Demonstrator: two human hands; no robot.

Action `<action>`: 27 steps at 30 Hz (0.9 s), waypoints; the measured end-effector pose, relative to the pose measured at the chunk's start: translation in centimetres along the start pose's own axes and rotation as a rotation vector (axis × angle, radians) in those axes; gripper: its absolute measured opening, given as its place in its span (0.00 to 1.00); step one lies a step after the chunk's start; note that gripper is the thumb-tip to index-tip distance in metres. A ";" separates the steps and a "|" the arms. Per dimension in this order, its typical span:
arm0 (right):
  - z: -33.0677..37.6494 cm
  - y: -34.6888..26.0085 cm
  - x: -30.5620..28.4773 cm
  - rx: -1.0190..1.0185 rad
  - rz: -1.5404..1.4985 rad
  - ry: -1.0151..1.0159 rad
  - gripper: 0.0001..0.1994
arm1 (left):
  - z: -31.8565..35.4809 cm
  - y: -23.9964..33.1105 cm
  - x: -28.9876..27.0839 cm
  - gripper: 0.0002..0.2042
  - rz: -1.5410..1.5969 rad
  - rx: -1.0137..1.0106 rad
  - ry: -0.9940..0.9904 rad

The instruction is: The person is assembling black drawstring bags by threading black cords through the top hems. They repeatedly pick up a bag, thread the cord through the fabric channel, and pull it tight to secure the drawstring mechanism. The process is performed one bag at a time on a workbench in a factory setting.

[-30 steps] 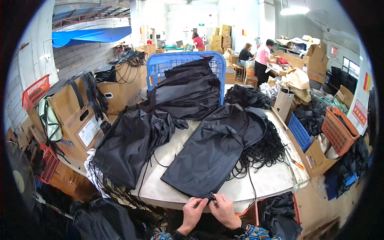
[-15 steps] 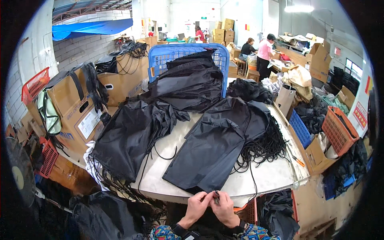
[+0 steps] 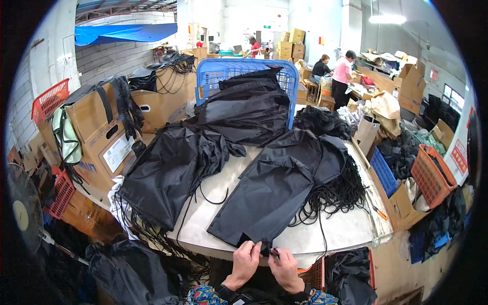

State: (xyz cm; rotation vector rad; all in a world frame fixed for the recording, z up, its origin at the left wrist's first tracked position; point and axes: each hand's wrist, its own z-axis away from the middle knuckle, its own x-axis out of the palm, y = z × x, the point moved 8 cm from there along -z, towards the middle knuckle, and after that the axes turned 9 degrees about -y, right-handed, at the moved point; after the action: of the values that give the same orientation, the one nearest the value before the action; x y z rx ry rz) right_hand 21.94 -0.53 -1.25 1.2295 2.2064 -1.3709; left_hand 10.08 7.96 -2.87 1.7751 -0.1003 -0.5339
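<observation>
At the table's front edge, my left hand (image 3: 244, 265) is closed on the near edge of a black drawstring bag (image 3: 264, 198). A corner of its fabric stands folded up by my fingertips. My right hand (image 3: 285, 270) is closed just beside it, around a small dark object, mostly hidden, which I cannot make out. The bag lies flat on the white table (image 3: 213, 203), over another black bag (image 3: 328, 157) with a bunch of black cords (image 3: 341, 190) at its right. More black bags (image 3: 170, 173) are piled to the left, cords hanging over the edge.
A blue basket (image 3: 292, 84) with stacked black bags stands at the back. Cardboard boxes (image 3: 101, 132) line the left. An orange-handled cutter (image 3: 379, 212) lies by the table's right edge. Below are a fan (image 3: 23, 213) and black bags (image 3: 134, 274). Several people work far behind.
My hands have moved slightly apart, and a corner of the bag's near edge now stands up between them. The whole view has shifted a little.
</observation>
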 end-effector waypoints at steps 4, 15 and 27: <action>0.0 0.0 0.0 0.003 -0.015 -0.022 0.11 | 0.6 3.3 0.2 0.09 -0.030 0.122 -0.043; -0.7 1.2 -1.9 0.173 -0.187 -0.077 0.06 | 1.0 -1.2 2.4 0.12 0.780 -0.394 -0.469; 0.8 1.3 -3.2 0.304 -0.543 -0.170 0.11 | 0.2 -0.3 4.1 0.09 1.284 -0.520 -0.296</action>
State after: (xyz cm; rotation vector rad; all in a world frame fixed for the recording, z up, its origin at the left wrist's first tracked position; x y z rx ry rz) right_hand 24.74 -2.60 -0.58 0.5633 2.3644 -1.9877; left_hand 13.57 6.50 -4.36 0.8280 -1.1085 0.1395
